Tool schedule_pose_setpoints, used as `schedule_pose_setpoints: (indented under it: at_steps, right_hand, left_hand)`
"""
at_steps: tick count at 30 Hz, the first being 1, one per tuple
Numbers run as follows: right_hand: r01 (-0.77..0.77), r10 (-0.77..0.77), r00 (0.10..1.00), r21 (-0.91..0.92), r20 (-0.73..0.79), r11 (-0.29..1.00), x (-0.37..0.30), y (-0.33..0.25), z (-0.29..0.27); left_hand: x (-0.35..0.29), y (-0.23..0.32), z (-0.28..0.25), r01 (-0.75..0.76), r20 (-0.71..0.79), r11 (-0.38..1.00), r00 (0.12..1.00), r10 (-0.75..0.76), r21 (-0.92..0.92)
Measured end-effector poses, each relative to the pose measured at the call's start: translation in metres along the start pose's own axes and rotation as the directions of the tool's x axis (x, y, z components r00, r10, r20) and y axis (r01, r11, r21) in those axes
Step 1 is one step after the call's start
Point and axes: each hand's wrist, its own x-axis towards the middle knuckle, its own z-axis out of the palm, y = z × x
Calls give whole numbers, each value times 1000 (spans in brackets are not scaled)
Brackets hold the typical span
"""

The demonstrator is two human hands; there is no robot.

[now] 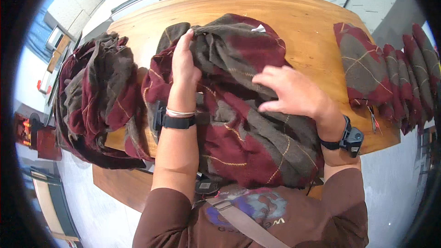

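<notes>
A maroon and grey argyle knit garment (257, 133) with yellow stitched lines lies rumpled in front of me, its near end against my body. A small white label (259, 28) shows near its far edge. My left hand (184, 59) is upright at the garment's upper left, closed at a raised grey fold; most of its fingers are hidden by cloth. On the right side of the same garment, my right hand (291, 89) lies palm down, fingers spread and thumb apart, touching the knit without gripping it.
A loose heap of matching knits (98, 96) hangs over the left side of the wooden table (308, 23). At the right stand several folded matching pieces (363, 64) in a row. A small thin metal tool (373, 119) lies by them near the table edge.
</notes>
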Motion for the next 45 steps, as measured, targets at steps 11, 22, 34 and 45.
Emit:
schedule_pose_setpoints:
  at_steps: [11,22,34,45]
  right_hand:
    - [-321,80,609,-153,-789,935,-24,99,-64]
    - [-238,133,888,-193,-441,952,-29,88,-69]
    - [-41,46,921,21,-388,999,14,36,-3]
    - [-35,51,811,38,-583,999,16,21,17]
  left_hand:
    - [11,7,-16,-146,-65,987,988,142,-62]
    - [-38,-28,29,-110,354,936,935,-16,334]
    - [-47,-36,39,-137,489,916,869,-72,378]
    - [-57,-46,47,-286,522,828,853,-9,482]
